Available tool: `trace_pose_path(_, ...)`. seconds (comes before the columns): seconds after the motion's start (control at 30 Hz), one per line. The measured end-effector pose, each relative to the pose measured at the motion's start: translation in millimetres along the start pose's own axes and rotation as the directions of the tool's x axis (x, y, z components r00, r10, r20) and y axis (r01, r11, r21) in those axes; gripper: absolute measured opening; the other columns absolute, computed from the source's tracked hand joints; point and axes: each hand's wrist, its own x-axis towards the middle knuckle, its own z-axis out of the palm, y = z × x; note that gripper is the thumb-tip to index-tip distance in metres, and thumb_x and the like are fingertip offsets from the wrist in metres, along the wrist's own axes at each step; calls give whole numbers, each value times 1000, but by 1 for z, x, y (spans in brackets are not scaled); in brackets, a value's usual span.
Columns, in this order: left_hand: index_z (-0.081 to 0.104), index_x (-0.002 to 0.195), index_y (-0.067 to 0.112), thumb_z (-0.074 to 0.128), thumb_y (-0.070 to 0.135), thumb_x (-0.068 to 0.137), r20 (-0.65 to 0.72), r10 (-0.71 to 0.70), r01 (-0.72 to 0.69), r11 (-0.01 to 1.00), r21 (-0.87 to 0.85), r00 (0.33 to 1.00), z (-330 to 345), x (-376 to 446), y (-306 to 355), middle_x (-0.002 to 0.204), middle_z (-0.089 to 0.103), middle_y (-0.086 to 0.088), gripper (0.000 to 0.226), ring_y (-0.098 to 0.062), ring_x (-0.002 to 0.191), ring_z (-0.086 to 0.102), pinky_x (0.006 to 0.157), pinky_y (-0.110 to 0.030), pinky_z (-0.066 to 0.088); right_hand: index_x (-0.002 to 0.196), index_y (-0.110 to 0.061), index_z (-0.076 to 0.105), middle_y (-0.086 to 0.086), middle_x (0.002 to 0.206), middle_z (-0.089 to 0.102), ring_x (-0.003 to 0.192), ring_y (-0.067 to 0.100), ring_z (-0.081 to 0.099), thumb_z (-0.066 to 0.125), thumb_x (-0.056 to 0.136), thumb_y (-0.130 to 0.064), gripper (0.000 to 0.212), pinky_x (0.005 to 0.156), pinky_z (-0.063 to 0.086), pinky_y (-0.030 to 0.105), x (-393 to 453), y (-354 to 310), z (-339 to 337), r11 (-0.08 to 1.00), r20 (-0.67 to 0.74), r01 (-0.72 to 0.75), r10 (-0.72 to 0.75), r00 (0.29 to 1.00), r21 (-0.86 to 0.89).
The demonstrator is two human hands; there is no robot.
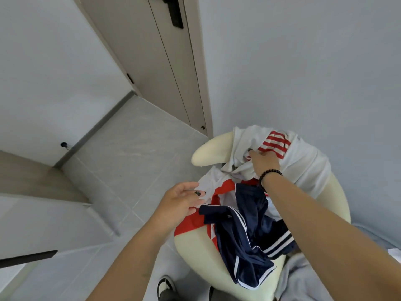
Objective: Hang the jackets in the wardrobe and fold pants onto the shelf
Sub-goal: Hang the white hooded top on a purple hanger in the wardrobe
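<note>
Clothes heaped on a cream chair with curved armrest, pushed into the wall corner; right hand reaches over the pile, fingers closed on a fold of the white jacket with red-and-white striped trim, which is draped over the chair back; beaded bracelet on that wrist. Left hand open, fingers spread, palm resting at the edge of a red-and-white garment on the seat, not gripping anything; dark ring on one finger. Navy pants with white side stripes lie crumpled on top of the seat pile, spilling over the front edge, right forearm crossing above them. Grey cloth bunched just beside the chair, bottom right. Beige door with black handle behind the chair, shut; grey tiled floor left of it; black-and-white shoe at bottom edge; dark bar pokes in from the left. Wardrobe not visible.
</note>
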Motion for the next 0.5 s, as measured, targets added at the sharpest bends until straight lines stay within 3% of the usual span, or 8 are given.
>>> trace_pose_path(0.07,59,116,24,61,12,92,-4,-9,9,1000,-2,1000,-1,-2,-2,107,73,6,27,-11,102,67,96,-33,51,86,-9,59,0,74,55,73,20,51,65,85,-32,24,65,46,28,10,-4,3,1000,7,-14,14,1000,13)
trace_pose_path(0.13,59,116,24,62,13,91,-7,-15,15,1000,-19,1000,-3,-6,-3,107,73,6,28,-10,103,68,96,-33,51,79,-13,55,-2,70,50,73,20,50,63,86,-33,24,73,49,32,19,-6,5,999,11,-42,42,999,-9)
trace_pose_path(0.27,60,115,24,61,16,93,-30,-25,23,998,-57,999,-7,-9,-4,105,74,6,24,-9,99,69,94,-31,52,65,-18,43,-1,69,43,63,14,42,56,92,-18,30,68,44,30,36,-11,-1,987,123,-29,49,991,-160)
trace_pose_path(0.33,60,115,24,63,17,92,-34,-26,23,997,-75,999,-9,-11,-5,105,74,6,23,-8,96,70,92,-30,53,75,-16,49,-4,72,39,62,9,36,55,92,-16,18,59,41,14,37,-18,-6,979,132,-5,32,991,-203)
trace_pose_path(0.4,60,115,24,64,18,92,-32,-24,21,996,-87,999,-9,-16,-5,106,73,5,24,-7,94,70,91,-29,53,98,-13,55,-2,74,41,62,12,37,50,93,-15,7,50,40,13,32,-26,-11,975,83,33,-15,996,-221)
trace_pose_path(0.47,60,116,24,62,18,93,-31,-16,14,996,-87,999,-8,-21,-6,105,74,7,24,-7,95,70,91,-29,53,118,-6,56,1,75,43,65,15,42,51,93,-18,28,55,37,18,31,-27,-13,991,25,20,-17,1000,-133)
trace_pose_path(0.5,59,116,24,62,18,93,-31,-17,14,996,-88,999,-9,-24,-6,105,74,7,24,-6,94,70,91,-29,53,123,-2,54,2,76,46,68,18,47,56,92,-22,37,63,43,22,29,-28,-13,995,-1,5,-5,1000,-97)
